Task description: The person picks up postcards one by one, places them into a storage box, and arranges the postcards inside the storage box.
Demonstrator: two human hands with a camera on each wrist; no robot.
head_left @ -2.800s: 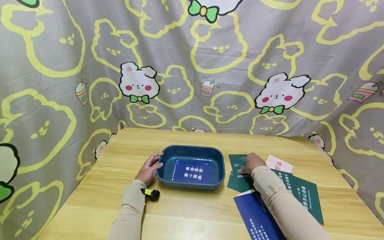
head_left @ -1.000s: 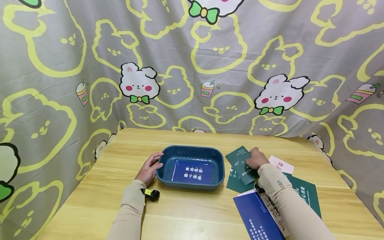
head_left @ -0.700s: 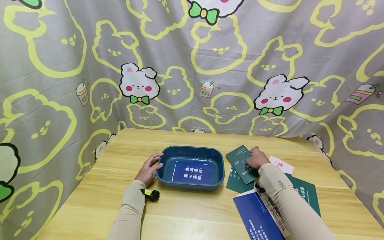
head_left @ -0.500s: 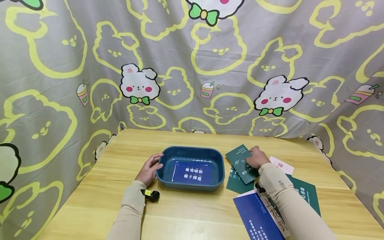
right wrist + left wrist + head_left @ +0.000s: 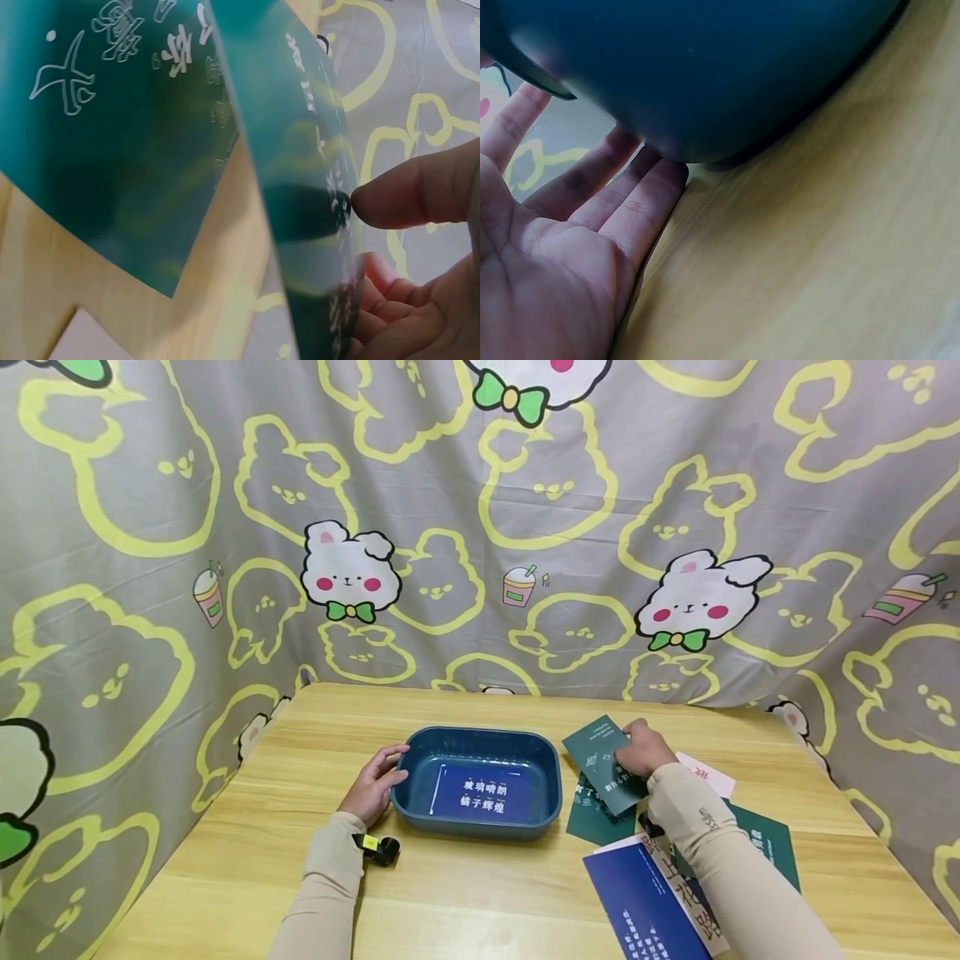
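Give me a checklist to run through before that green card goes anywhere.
1. Grip: ok. The right hand pinches the green card between thumb and fingers.
2. Card flat: not ok. It bows in the right wrist view.
3. Card clear of the green card beneath: cannot tell. They overlap in the head view.
4. Tub steadied: ok. The left hand touches one end of the tub.
5. Tub upright: ok. It sits on the table with a blue card lying inside.
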